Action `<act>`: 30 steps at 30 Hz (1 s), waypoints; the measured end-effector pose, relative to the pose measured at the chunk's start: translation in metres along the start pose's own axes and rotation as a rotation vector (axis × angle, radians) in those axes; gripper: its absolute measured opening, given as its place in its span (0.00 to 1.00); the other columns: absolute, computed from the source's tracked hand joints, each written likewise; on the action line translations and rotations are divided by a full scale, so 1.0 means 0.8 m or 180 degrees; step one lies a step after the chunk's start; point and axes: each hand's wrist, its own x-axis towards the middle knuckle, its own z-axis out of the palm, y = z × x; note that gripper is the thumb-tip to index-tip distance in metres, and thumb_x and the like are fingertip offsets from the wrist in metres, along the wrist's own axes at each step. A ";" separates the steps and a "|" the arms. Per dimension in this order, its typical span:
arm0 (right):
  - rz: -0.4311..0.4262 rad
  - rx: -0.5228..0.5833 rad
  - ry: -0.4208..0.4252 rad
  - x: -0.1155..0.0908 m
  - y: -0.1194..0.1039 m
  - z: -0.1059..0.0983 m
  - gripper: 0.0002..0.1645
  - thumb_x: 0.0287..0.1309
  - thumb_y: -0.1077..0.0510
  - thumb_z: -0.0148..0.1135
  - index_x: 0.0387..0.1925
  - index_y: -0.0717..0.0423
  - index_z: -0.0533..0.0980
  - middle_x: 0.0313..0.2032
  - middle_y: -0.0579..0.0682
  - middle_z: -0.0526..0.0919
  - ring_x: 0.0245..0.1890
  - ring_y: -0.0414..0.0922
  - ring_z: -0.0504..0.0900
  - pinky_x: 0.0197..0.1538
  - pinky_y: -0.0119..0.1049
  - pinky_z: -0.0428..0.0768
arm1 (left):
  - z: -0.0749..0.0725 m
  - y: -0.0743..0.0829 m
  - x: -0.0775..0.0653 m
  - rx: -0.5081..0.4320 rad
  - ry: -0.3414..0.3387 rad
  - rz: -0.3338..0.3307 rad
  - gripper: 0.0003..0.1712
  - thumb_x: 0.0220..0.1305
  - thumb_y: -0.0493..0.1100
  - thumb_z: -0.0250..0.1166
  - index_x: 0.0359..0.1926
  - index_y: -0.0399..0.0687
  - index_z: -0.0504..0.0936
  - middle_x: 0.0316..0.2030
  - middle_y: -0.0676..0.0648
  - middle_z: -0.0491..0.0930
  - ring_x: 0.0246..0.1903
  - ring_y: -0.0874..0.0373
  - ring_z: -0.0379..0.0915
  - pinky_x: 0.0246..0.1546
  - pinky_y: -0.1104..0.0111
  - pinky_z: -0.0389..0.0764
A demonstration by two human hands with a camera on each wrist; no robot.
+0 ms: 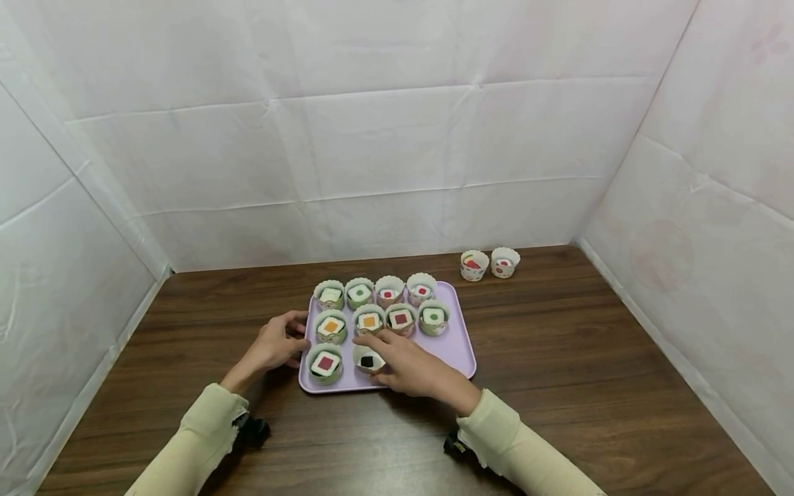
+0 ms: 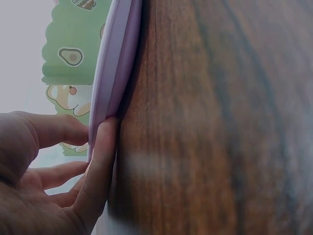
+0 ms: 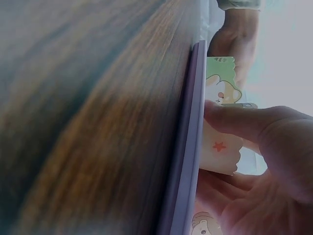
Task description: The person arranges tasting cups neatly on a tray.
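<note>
My left hand [image 1: 276, 342] grips the left edge of the lilac tray [image 1: 457, 348]. In the left wrist view the tray's rim [image 2: 110, 73] lies between its digits. Near the tray's front edge, my right hand [image 1: 412, 365] holds a pale paper cup [image 1: 361, 361] containing a white piece with a black square centre. That cup's red-star side [image 3: 220, 147] shows in the right wrist view, thumb and fingers around it, its base on or close to the tray. Left of it on the tray stands a green cup [image 1: 324, 365] containing a white piece with a dark-red square.
Several more paper cups fill the tray's back and middle rows, among them one with an orange-centred piece [image 1: 369, 322]. Behind the tray to the right, a cup with red and yellow contents [image 1: 474, 267] and a red-dotted cup [image 1: 504, 264] stand on the brown table [image 1: 558, 386].
</note>
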 end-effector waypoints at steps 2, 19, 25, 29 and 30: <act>-0.0011 0.0002 0.0007 0.000 -0.001 -0.001 0.41 0.63 0.55 0.72 0.74 0.49 0.66 0.59 0.56 0.77 0.56 0.47 0.78 0.59 0.43 0.84 | 0.000 -0.001 0.001 -0.0003 0.0005 0.0019 0.38 0.63 0.30 0.63 0.74 0.33 0.65 0.55 0.31 0.74 0.33 0.54 0.81 0.29 0.61 0.92; -0.0098 -0.0092 0.0082 -0.004 0.000 -0.009 0.40 0.61 0.63 0.71 0.73 0.50 0.68 0.51 0.55 0.78 0.42 0.44 0.76 0.47 0.38 0.83 | 0.000 -0.002 0.000 -0.0011 0.0018 0.0045 0.38 0.62 0.29 0.62 0.74 0.33 0.65 0.56 0.30 0.74 0.32 0.55 0.81 0.28 0.61 0.92; -0.0109 -0.0065 0.0141 -0.005 0.002 -0.012 0.41 0.59 0.64 0.71 0.73 0.50 0.68 0.54 0.56 0.78 0.46 0.46 0.78 0.51 0.41 0.84 | 0.000 -0.002 0.000 0.0001 0.0033 0.0063 0.38 0.62 0.29 0.63 0.73 0.33 0.66 0.55 0.31 0.74 0.35 0.55 0.81 0.28 0.61 0.92; -0.0107 -0.0050 0.0179 -0.006 0.002 -0.016 0.42 0.57 0.66 0.70 0.73 0.50 0.68 0.57 0.56 0.78 0.51 0.48 0.80 0.56 0.45 0.85 | 0.000 -0.003 0.001 -0.0015 0.0025 0.0058 0.38 0.62 0.29 0.62 0.74 0.33 0.66 0.55 0.30 0.74 0.35 0.55 0.81 0.28 0.61 0.92; -0.0100 -0.0044 0.0190 -0.006 0.002 -0.018 0.42 0.57 0.67 0.70 0.72 0.50 0.68 0.58 0.56 0.78 0.51 0.49 0.80 0.56 0.45 0.85 | 0.000 -0.003 0.001 -0.0020 0.0022 0.0058 0.38 0.62 0.29 0.62 0.74 0.33 0.65 0.55 0.30 0.74 0.35 0.55 0.81 0.28 0.61 0.92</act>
